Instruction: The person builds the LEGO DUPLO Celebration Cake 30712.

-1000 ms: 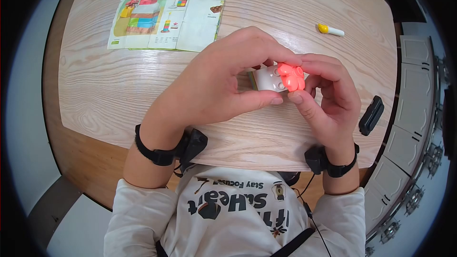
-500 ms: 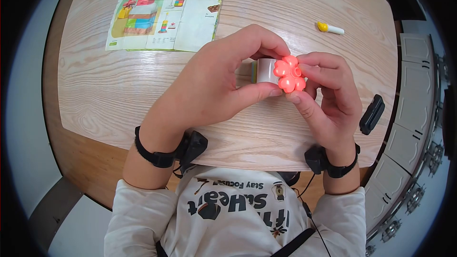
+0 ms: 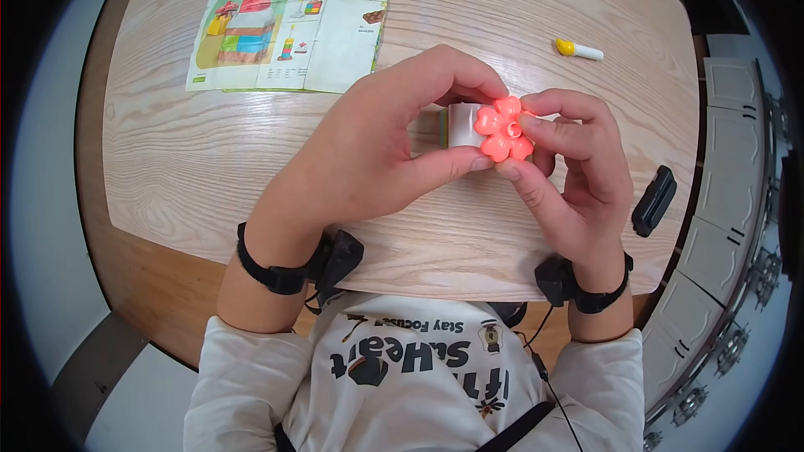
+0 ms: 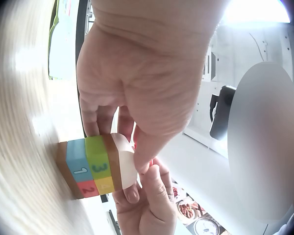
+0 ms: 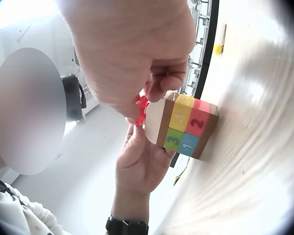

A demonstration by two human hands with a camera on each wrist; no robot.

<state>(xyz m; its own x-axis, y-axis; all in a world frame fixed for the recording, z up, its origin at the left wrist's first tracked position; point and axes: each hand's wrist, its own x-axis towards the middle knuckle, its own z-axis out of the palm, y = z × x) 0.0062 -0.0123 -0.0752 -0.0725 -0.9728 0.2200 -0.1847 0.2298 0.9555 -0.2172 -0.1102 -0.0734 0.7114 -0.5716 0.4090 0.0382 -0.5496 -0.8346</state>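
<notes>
A coral-pink flower piece (image 3: 503, 129) lies flat over the right end of a white rounded brick (image 3: 465, 125). My right hand (image 3: 582, 151) pinches the flower by its petals, thumb at the near side and fingers at the far side. My left hand (image 3: 377, 138) curves round the white brick, its thumb and fingertips on opposite sides near the petals. Under the white brick, the left wrist view shows a stack of numbered bricks (image 4: 98, 164) in blue, green, red and yellow between brown layers. This stack stands upright on the table.
A creased instruction sheet (image 3: 343, 46) lies at the far left of the wooden table (image 3: 469, 255). Off to the far right is a candle piece (image 3: 579, 49), white with a yellow tip. A black oblong device (image 3: 654, 201) sits near the right edge.
The flower has turned from tilted to facing up and shifted slightly left, covering the white brick's studs. Both hands have moved a little with it.
</notes>
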